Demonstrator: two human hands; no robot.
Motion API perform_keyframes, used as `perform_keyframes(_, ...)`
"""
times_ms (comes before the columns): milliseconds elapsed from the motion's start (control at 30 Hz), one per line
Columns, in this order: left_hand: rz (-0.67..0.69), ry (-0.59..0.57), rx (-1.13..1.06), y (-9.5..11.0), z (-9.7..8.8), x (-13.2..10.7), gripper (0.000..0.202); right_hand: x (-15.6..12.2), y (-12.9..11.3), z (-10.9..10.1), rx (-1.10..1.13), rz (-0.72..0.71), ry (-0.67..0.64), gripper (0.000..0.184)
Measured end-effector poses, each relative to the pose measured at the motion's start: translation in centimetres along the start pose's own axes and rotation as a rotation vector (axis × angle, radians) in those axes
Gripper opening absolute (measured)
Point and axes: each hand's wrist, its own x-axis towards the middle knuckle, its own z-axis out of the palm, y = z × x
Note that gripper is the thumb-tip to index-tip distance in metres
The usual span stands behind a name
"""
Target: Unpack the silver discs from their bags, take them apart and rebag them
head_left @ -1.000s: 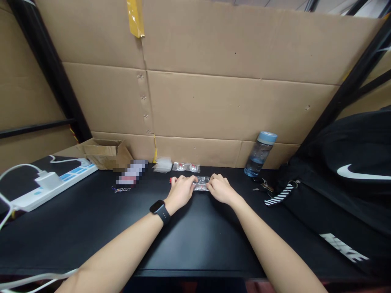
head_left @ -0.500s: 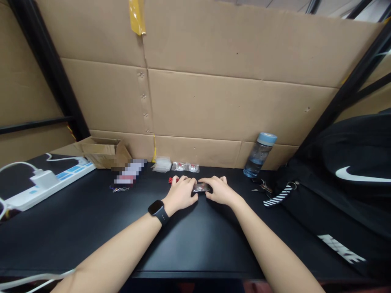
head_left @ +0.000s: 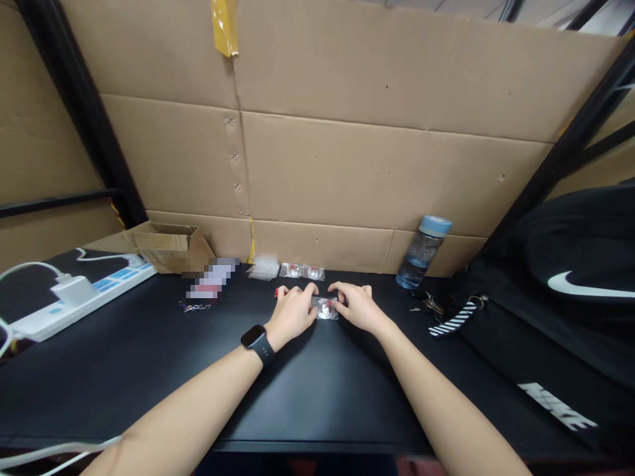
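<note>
My left hand (head_left: 292, 309) and my right hand (head_left: 358, 305) rest on the black table (head_left: 307, 383) and pinch a small clear plastic packet (head_left: 326, 309) between them; a round red-and-silver piece shows inside it. Both hands have their fingers curled on the packet's ends. A black smartwatch (head_left: 258, 343) is on my left wrist. Just behind the hands lie two more clear packets with round red pieces (head_left: 302, 271) and a small stack of clear bags (head_left: 264, 268). A bit of red shows at my left fingertips.
A blue-capped water bottle (head_left: 423, 254) stands at the back right beside keys (head_left: 430, 304) and a black bag (head_left: 560, 311). At the left are a white power strip (head_left: 74, 294), an open cardboard box (head_left: 166, 248) and a small trinket (head_left: 196, 307). Cardboard walls the back.
My hands shifted on the packet; it was spread flat a second ago and is now bunched smaller between my fingertips, with the round piece showing.
</note>
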Motion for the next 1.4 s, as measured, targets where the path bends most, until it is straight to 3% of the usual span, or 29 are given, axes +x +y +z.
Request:
perform_keyframes(133,0.041,0.004,0.066,0.2,-0.3,-0.1,0.010,-0.3,-0.4,0.0,-0.004,-0.170,-0.067,0.018)
perform_keyframes(200,0.055,0.013,0.069,0.3,-0.4,0.0,0.009,-0.2,-0.4,0.3,-0.039,-0.177,-0.087,0.017)
perform_keyframes(367,0.030,0.104,0.089,-0.6,-1.7,0.5,0.015,0.3,0.3,1.1,-0.186,-0.062,-0.012,0.020)
perform_keyframes(567,-0.159,0.264,0.136,-4.8,-4.0,1.3,0.016,0.9,1.6,1.6,-0.288,0.098,0.051,0.030)
perform_keyframes(700,-0.229,0.297,0.109,-6.9,-4.4,1.5,0.016,1.9,2.3,1.9,-0.340,0.176,0.029,0.042)
perform_keyframes(833,-0.179,0.256,0.086,-7.3,-4.2,1.6,0.017,3.2,2.4,2.2,-0.343,0.230,-0.026,0.051)
perform_keyframes(1000,-0.083,0.226,0.098,-7.2,-3.9,1.5,0.018,3.1,2.1,2.6,-0.344,0.147,0.065,0.047)
perform_keyframes(1167,0.041,0.067,0.046,-7.8,-4.5,1.4,0.017,2.7,2.1,2.6,-0.353,0.140,0.027,0.045)
perform_keyframes(1400,0.145,-0.089,0.013,-8.9,-5.3,1.2,0.016,1.5,3.8,-0.4,-0.212,0.087,0.069,0.039)
